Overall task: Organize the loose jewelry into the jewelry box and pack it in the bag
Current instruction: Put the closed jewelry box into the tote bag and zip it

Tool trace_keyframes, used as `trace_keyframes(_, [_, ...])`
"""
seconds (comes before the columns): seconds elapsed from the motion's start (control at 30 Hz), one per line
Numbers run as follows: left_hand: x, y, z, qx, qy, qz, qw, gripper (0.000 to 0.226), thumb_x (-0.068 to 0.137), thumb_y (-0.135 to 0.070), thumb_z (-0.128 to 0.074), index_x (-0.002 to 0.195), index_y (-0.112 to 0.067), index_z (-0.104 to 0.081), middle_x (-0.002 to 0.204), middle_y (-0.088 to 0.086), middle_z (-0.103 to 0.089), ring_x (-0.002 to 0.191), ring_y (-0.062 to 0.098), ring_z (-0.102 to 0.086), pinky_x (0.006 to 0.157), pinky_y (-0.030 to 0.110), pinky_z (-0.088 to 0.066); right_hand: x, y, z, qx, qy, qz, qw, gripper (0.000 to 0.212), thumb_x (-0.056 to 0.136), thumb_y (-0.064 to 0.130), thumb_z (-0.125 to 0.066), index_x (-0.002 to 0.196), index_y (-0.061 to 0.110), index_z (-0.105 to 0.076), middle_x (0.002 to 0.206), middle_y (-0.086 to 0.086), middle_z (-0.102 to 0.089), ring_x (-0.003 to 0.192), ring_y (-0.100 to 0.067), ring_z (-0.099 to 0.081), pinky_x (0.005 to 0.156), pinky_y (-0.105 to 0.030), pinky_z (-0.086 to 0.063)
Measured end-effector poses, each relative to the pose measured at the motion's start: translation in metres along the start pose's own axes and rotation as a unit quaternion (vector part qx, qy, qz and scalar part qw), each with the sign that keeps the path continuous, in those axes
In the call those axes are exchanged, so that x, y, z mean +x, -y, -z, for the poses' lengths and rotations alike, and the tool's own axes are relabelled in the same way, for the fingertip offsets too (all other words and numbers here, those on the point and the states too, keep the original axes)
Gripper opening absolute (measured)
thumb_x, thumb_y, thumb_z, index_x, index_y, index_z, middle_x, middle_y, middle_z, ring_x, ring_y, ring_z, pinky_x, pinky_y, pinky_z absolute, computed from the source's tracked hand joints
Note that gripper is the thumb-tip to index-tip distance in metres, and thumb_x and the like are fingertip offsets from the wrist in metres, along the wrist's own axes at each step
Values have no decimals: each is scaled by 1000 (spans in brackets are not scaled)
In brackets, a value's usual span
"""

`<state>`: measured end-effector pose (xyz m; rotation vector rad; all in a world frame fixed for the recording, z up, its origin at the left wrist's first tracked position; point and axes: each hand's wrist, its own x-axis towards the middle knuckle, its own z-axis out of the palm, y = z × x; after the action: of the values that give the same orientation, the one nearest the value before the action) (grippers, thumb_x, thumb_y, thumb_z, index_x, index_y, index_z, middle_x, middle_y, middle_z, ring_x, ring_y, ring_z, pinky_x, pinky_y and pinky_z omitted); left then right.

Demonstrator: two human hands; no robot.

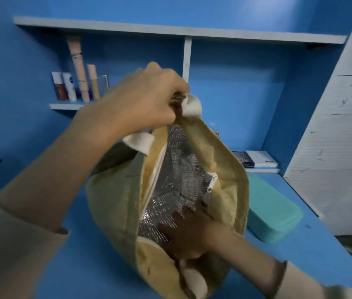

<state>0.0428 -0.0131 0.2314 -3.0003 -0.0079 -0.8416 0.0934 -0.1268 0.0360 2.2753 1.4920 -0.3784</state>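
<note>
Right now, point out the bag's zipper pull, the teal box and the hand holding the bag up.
zipper pull [212, 182]: head view, on its white tab.
teal box [275, 209]: head view, middle of the lid.
left hand [147, 99]: head view, on the back of the hand.

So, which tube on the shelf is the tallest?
The pink tube, standing between the white bottle and the shorter beige tube; it rises well above both.

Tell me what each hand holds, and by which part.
The left hand grips the bag by its top handle. The right hand is inside the bag; its hold cannot be told.
</note>
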Motion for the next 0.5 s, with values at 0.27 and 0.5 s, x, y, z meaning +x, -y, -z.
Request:
trace_keyframes(0.27, [-2, -2, -4, -86, 55, 19, 995, 23, 77, -13, -62, 94, -23, -75, 81, 1, -71, 64, 3, -56, 61, 31, -47, -36, -19, 27, 146, -415, 53, 896, 34, 82, 28, -40, 101, 23, -68, 97, 1, -68, 93, -20, -62, 81, -38, -51])
trace_keyframes(0.5, [1, 3, -11, -96, 62, 32, 993, 17, 75, -26, -67, 90, -25, -74, 75, -1, -69, 71, 9, -58, 69, 36, -49, -80, -78, 11, 333, -767, -126, 534, 17, 74, 2, -40, 78, 10, -54, 74, -2, -54, 68, -10, -47, 63, -16, -35])
